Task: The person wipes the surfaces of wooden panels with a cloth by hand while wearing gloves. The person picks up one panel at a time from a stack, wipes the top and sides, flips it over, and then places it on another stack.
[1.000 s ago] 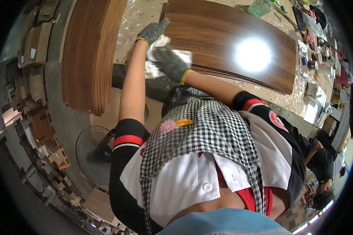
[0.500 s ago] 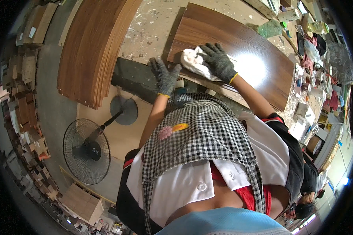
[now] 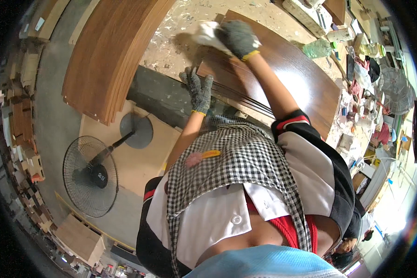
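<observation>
A dark brown wood-grain panel [image 3: 282,62] lies on the workbench [image 3: 167,55], with more panel edges showing beneath its near side. My right hand [image 3: 238,39], in a grey work glove with a yellow cuff, grips a white cloth [image 3: 207,33] at the panel's far left end. Part of that cloth reaches past the panel's edge, and both it and the glove are slightly blurred. Beside the near left corner is my gloved left hand [image 3: 198,92], fingers spread and holding nothing. Whether its fingertips touch the panel edge I cannot tell.
A stack of brown boards [image 3: 111,60] stands to the left, with a black pedestal fan [image 3: 91,176] on the floor nearer me. Beyond the panel's right part are a green-capped plastic bottle [image 3: 317,48] and a white box [image 3: 308,17]. Cluttered items fill the right side.
My right hand has swept the cloth away from me and leftward, from the panel's near edge to its far left end. My left hand has shifted slightly, its fingers still spread.
</observation>
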A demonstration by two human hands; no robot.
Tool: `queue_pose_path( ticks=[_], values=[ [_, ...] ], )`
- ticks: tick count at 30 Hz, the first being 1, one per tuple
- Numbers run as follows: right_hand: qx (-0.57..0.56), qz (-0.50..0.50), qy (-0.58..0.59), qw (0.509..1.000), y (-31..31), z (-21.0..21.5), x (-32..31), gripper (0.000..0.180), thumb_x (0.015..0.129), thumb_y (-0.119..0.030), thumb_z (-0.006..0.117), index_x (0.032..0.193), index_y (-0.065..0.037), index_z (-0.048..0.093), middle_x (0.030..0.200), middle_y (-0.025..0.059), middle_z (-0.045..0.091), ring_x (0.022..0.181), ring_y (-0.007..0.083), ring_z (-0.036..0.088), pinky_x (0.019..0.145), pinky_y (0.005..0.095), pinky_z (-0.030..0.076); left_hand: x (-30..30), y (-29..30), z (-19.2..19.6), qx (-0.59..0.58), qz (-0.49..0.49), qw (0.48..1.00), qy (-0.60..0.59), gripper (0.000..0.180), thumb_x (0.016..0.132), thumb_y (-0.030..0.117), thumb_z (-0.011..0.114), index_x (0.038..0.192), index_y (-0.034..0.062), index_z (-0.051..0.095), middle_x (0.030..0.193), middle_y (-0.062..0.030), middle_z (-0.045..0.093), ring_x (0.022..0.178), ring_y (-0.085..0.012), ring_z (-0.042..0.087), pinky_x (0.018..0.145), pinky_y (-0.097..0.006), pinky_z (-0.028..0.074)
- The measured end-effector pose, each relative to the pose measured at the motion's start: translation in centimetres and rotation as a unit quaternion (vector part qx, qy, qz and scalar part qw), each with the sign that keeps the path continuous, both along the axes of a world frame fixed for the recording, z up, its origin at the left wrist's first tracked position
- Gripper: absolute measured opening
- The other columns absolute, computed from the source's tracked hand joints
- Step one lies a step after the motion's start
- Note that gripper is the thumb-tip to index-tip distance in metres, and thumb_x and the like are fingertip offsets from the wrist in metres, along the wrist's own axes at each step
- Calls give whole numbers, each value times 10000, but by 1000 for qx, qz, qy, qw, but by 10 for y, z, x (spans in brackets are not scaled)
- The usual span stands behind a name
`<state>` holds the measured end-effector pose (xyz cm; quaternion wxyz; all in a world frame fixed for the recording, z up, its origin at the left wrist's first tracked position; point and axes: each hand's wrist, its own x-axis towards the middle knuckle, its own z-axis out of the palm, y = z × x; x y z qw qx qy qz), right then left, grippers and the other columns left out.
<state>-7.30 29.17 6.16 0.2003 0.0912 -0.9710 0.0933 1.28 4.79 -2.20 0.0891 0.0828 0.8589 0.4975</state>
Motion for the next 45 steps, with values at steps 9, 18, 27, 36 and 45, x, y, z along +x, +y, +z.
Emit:
queue_pose_path(
  ticks=[9, 18, 27, 36, 45],
  values=[
    [-13, 76, -143, 987, -34, -38, 116, 458, 999, -287, 550, 1435, -148, 558, 1522, 136, 502, 1455, 322, 410, 1229, 506, 284, 8, 2, -16, 31, 62, 996, 65, 744, 931, 397, 716, 1469, -13, 407, 1640, -265, 213, 1548, -456, 37, 1229, -578, 128],
    [42, 3, -221, 974, 0, -36, -93, 298, 919, -255, 591, 1166, -133, 703, 1182, 115, 710, 1115, 338, 658, 956, 464, 504, -4, -5, -7, 29, 22, 996, 85, 705, 918, 318, 746, 1471, 16, 430, 1597, -289, 250, 1520, -454, 134, 1223, -547, 166],
    [-113, 99, -84, 985, -39, -5, 53, 347, 872, -236, 699, 1188, -96, 671, 1370, 152, 598, 1346, 333, 516, 1171, 555, 329, 7, -7, -8, 18, 49, 997, 54, 685, 956, 333, 704, 1521, 82, 410, 1614, -218, 296, 1516, -399, 193, 1230, -506, 173],
    [9, -5, -183, 983, 47, -44, -118, 438, 909, -246, 649, 1343, -194, 629, 1376, 117, 632, 1321, 317, 550, 1110, 497, 412, -2, -9, -14, 35, 51, 995, 72, 741, 888, 430, 752, 1465, 54, 480, 1556, -232, 373, 1473, -419, 274, 1214, -539, 218],
    [-120, 104, -130, 979, 32, -23, -42, 231, 910, -277, 633, 1074, -134, 709, 983, 112, 716, 885, 288, 670, 809, 447, 519, 7, -6, -18, 52, 53, 993, 91, 629, 954, 265, 703, 1489, 49, 451, 1560, -183, 402, 1423, -357, 363, 1185, -511, 270]
  ],
)
